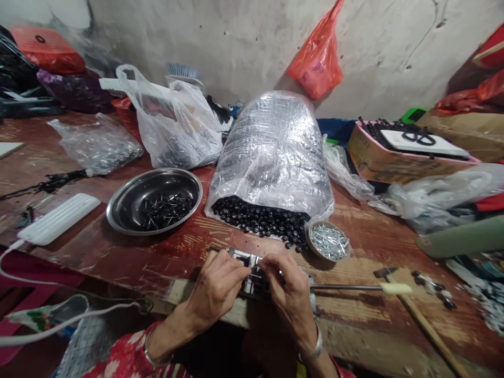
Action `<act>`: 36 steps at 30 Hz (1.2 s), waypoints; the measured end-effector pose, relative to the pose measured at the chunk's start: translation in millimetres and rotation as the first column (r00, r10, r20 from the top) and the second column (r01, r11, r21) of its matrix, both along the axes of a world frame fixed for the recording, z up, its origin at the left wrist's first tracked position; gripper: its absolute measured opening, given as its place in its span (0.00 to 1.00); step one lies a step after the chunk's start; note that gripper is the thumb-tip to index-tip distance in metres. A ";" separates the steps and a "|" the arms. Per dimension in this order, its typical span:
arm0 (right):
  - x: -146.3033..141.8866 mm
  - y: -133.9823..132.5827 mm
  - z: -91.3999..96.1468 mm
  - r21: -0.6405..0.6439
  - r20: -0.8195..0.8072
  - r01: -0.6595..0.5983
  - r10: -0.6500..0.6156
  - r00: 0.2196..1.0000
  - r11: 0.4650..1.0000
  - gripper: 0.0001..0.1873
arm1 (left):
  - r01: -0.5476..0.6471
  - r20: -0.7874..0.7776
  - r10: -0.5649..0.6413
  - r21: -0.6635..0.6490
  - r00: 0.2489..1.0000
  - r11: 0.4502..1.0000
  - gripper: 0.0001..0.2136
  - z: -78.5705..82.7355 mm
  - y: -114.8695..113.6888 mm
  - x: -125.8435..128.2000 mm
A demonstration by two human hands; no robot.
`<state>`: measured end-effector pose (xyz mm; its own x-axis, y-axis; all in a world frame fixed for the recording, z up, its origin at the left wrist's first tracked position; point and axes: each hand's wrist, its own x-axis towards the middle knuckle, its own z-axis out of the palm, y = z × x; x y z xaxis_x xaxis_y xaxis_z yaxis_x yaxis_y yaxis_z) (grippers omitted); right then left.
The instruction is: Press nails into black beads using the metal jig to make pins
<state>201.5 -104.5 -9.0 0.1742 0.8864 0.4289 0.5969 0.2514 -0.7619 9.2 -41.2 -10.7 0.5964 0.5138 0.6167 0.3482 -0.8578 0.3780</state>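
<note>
Low in the centre of the frame, a small metal jig point(249, 285) sits at the near edge of the worn wooden surface point(118, 268). Its long axis seems to run across the view, though fingers hide much of it. It lies between the hands, with the left hand point(214, 294) and right hand point(289, 299) about equally near, their fingertips pinching it from either side. Up and to the right sits a shallow bowl of silver nails point(328, 241), and a steel-shafted tool point(346, 287) lies just right of the right hand.
</note>
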 end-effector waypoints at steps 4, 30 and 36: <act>-5.7 8.5 -0.7 0.031 0.121 -0.003 -0.001 0.993 1.000 0.07 | -0.018 -0.053 0.021 0.056 0.998 0.998 0.11 -1.8 -4.6 3.2; 64.7 -32.3 8.3 0.135 0.371 0.283 -0.313 0.874 0.950 0.08 | -0.033 -0.047 0.030 -0.067 0.998 0.997 0.09 0.2 -1.6 -5.5; 119.6 -79.3 -13.9 0.169 0.757 0.536 -0.458 0.467 0.827 0.20 | -0.075 -0.078 0.068 -0.091 0.995 0.993 0.11 0.7 10.2 -13.3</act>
<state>321.1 -183.9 -22.9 0.2552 0.7933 0.5528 0.9492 -0.3144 0.0130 -4.1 -31.1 -10.0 0.5986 0.6101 0.5191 0.4375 -0.7918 0.4261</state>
